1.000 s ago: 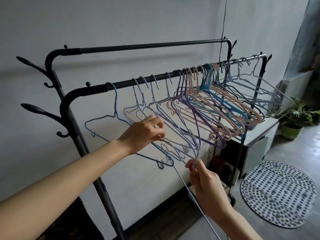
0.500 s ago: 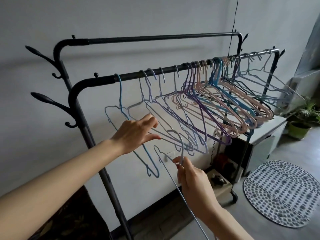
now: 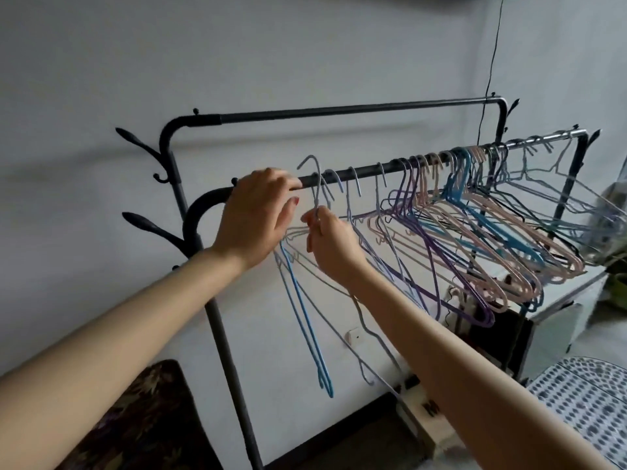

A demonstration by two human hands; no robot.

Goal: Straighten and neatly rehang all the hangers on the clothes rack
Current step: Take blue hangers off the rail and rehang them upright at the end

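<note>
A black clothes rack has a front rail (image 3: 366, 171) carrying several wire and plastic hangers (image 3: 475, 232) in purple, pink, blue and grey, bunched toward the right. My right hand (image 3: 330, 245) pinches the neck of a pale wire hanger (image 3: 359, 320), whose hook rises just above the rail. My left hand (image 3: 258, 215) lies over the rail's left end, fingers on the bar and thumb apart. A blue hanger (image 3: 305, 317) dangles steeply below that hand, its hook hidden behind it.
A higher back rail (image 3: 339, 111) runs behind, with branch-shaped side hooks (image 3: 135, 137) at the left. A white cabinet (image 3: 559, 300) stands under the rack's right end, beside a dotted mat (image 3: 583, 395). Dark patterned fabric (image 3: 135, 418) lies lower left. A cord (image 3: 492, 62) hangs down the wall.
Both hands rose from the hangers' lower bars to the rail. My right hand now holds the pale hanger by its neck, and the blue hanger has swung to hang steeply.
</note>
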